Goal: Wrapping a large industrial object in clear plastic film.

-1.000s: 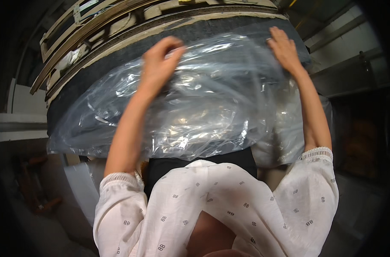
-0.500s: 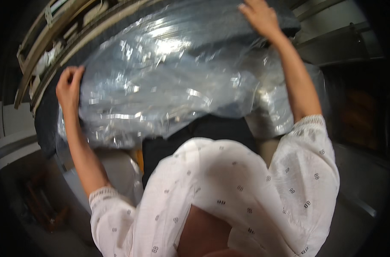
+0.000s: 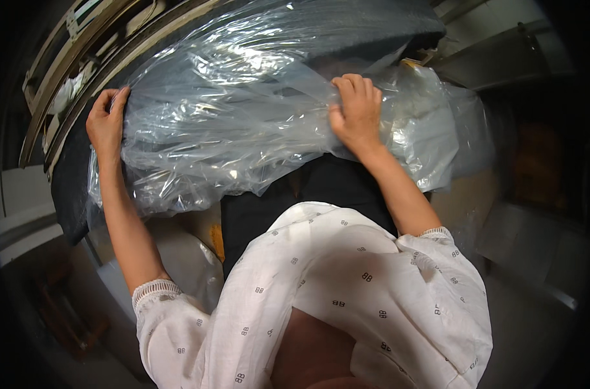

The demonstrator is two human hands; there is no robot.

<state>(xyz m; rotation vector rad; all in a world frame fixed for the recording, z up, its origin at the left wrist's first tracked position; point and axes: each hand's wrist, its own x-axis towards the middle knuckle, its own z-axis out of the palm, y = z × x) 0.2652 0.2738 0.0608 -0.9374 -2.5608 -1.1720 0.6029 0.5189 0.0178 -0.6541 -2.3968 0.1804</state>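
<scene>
The left hand [image 3: 105,124] pinches the shiny plastic [image 3: 227,107] at left; the right hand [image 3: 359,117], fingers curled, grips it at right.

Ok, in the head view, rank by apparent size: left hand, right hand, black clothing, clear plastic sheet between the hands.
1. Clear plastic sheet
2. Black clothing
3. Left hand and right hand: too alike to rank.

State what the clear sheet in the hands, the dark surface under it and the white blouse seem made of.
Clear sheet: thin, glossy plastic film, by its sharp highlights, creases and see-through look.
Dark surface: matte, perhaps fabric or felt; it shows little shine, but the weave is too indistinct to tell.
White blouse: probably light woven cloth, soft and matte, from its loose folds.
</scene>
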